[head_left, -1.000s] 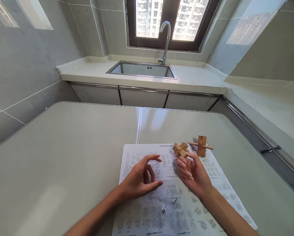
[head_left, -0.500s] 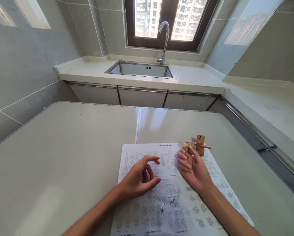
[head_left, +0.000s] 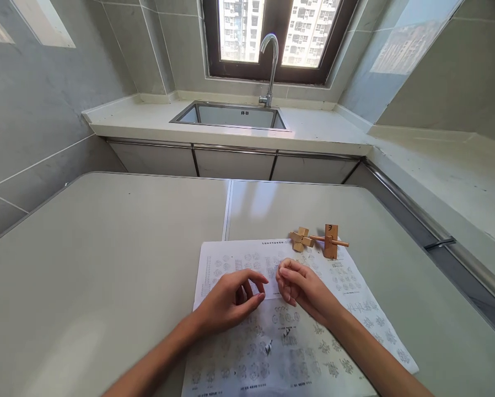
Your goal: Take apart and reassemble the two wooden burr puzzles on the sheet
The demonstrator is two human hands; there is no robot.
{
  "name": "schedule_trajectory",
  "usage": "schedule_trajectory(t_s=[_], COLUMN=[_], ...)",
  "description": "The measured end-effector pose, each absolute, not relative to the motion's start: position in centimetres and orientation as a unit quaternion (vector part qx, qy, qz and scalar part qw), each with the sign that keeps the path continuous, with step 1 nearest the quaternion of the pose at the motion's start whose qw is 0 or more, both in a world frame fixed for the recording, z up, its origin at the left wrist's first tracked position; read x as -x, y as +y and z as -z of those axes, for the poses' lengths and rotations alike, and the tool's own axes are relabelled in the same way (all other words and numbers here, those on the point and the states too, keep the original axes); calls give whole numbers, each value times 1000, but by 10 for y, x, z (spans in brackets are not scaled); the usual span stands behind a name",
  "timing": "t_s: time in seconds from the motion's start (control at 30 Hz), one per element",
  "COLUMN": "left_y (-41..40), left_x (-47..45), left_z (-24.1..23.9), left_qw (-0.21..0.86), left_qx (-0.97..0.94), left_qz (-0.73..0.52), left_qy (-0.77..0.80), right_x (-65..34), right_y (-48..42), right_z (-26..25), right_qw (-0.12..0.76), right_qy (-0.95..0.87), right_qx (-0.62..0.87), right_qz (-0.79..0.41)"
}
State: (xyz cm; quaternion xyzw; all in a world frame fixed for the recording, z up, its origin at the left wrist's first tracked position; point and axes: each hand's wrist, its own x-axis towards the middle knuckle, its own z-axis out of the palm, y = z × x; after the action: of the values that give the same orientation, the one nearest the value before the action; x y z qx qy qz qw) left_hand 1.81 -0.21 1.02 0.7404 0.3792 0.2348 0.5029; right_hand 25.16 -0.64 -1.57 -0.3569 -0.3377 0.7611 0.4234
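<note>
Wooden puzzle released onto sheet, right hand withdrawn

Small light-wood interlocking burr puzzle, cross-shaped, set down on far edge of printed instruction sheet. Just beside it, on right: upright wooden block pierced by thin dowel.

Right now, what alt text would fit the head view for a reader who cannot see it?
Two bare hands, left hand and right hand, rest empty and loosely curled on a printed instruction sheet on a pale table. Beyond the fingers, two small wooden puzzles sit on the sheet: a knot-shaped burr puzzle and a block with a rod. A sink lies below a window behind.
</note>
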Motion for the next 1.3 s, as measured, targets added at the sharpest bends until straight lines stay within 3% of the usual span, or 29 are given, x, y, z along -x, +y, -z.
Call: schedule_trajectory(t_s=[1.3], left_y=[0], left_x=[-16], left_z=[-3], left_qw=[479], left_qx=[-758], left_qz=[-221], left_qy=[383], right_x=[-249], right_y=[-1], right_z=[18], right_qw=[425], right_qy=[-324], right_qx=[346], right_qz=[-771])
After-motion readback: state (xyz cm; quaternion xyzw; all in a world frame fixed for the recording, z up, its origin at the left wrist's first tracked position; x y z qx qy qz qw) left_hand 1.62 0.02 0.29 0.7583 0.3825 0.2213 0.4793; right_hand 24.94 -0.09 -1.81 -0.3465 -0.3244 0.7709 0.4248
